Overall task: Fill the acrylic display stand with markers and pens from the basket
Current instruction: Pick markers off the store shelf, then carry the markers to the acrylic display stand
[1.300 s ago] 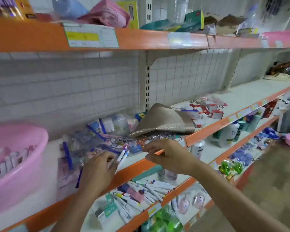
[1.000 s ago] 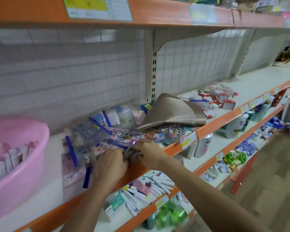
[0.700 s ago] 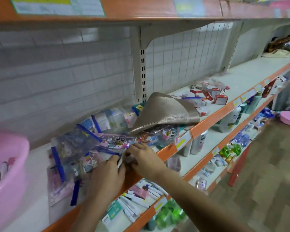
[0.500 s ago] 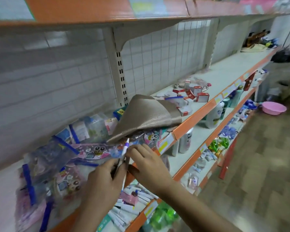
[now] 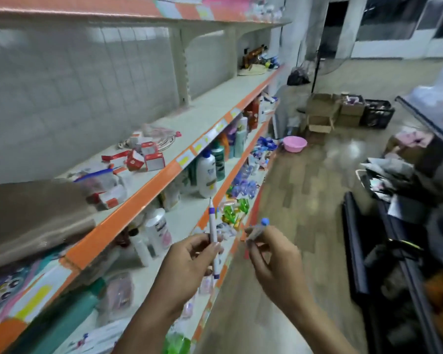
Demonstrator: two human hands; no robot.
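A shop aisle is seen from above, blurred by motion. At the far left, a folded brown mat (image 5: 33, 213) lies on an orange-edged shelf (image 5: 128, 213), with cartoon-printed pouches (image 5: 3, 284) tucked below its edge. Further right on the same shelf, small red and white boxes (image 5: 143, 157) are scattered. On the shelf beneath, white bottles (image 5: 207, 172) are stood upright.

In the foreground, both hands are raised in front of the shelves, a little apart and not touching. The left hand (image 5: 187, 267) is closed around a pen (image 5: 212, 238), which is pinched between thumb and fingers and held nearly upright, tip upward. The pen is white with purple bands near the tip and at the bottom end. The right hand (image 5: 276, 261) is pinched on a second, greyish item with a blue end (image 5: 260, 229), angled up and to the right; it is too blurred for its kind to be told. Both items are held in the air, clear of the shelves.

Beyond the hands, a pink basin (image 5: 294, 143) sits on the wooden floor (image 5: 317, 200) near the shelf's foot. Cardboard boxes (image 5: 322, 111) are stacked further back. At the right edge, a dark rack (image 5: 356, 251) of mixed goods is seen. Neither an acrylic stand nor the basket can be made out.
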